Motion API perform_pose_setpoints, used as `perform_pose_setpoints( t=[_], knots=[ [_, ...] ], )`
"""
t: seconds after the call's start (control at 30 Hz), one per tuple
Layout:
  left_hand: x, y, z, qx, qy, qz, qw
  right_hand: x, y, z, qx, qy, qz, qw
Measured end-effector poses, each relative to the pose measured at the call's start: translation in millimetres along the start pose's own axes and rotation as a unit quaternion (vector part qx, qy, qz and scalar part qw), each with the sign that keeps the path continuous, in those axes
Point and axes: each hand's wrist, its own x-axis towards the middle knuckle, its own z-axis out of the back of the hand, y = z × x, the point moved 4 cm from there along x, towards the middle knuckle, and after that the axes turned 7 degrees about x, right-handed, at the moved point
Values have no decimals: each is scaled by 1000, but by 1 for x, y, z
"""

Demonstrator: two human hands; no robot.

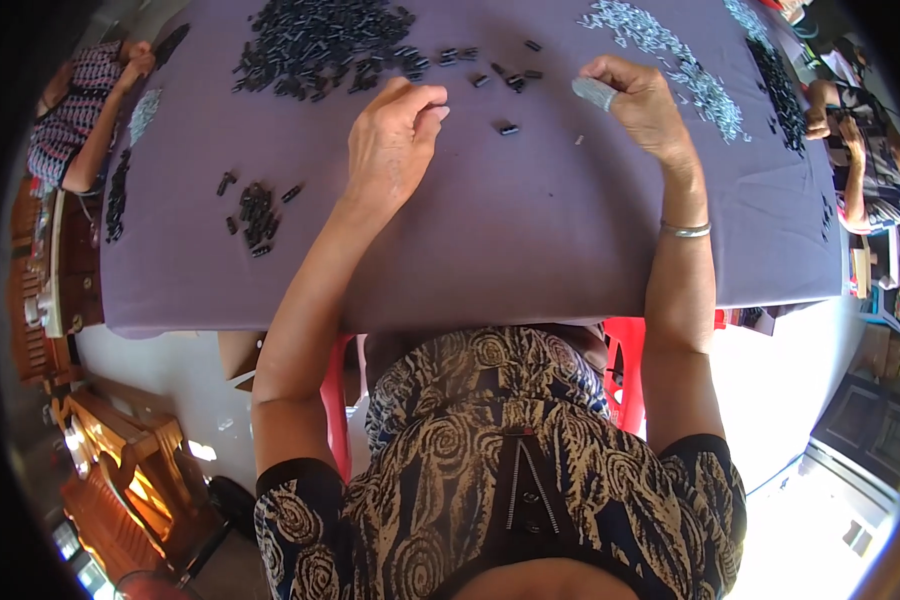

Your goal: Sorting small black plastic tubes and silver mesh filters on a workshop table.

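My left hand (394,138) is raised over the table, just below the big pile of small black cylindrical parts (315,45). Thumb and forefinger are pinched together; whatever they may hold is too small to make out. Over to the right, my right hand (648,108) is also closed, fingers curled toward the thumb. A silvery-grey piece (595,93) shows at its thumb tip; I cannot tell whether it is wrapped on or held. Between the hands lie a loose black part (510,128) and a tiny pale piece (579,140).
A purple cloth (490,260) covers the table. Small silvery pieces (710,95) trail along the upper right. A smaller cluster of black parts (257,215) lies at left. Other people sit at the left (75,130) and right (860,150) edges, near more piles.
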Motion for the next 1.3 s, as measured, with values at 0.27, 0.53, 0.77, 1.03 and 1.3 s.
perform_pose_setpoints(
  t=[0.27, 0.53, 0.77, 1.03, 1.3],
  knots=[
    [-15, -38, -38, -163, 93, 16, 982, -15, -8, 5, -72, 203, -56, 975],
    [-27, -31, -44, -270, 37, 43, 961, -13, -12, -20, -78, 221, -61, 970],
    [-20, -18, -36, -140, -10, 17, 990, -11, 6, -37, 147, 164, -66, 973],
    [-14, -33, -52, 28, 7, -80, 996, -8, -4, -40, 239, 131, -70, 960],
    [-14, -30, -60, 56, 50, -128, 989, -8, -6, -43, 169, 139, -77, 973]
  ],
)
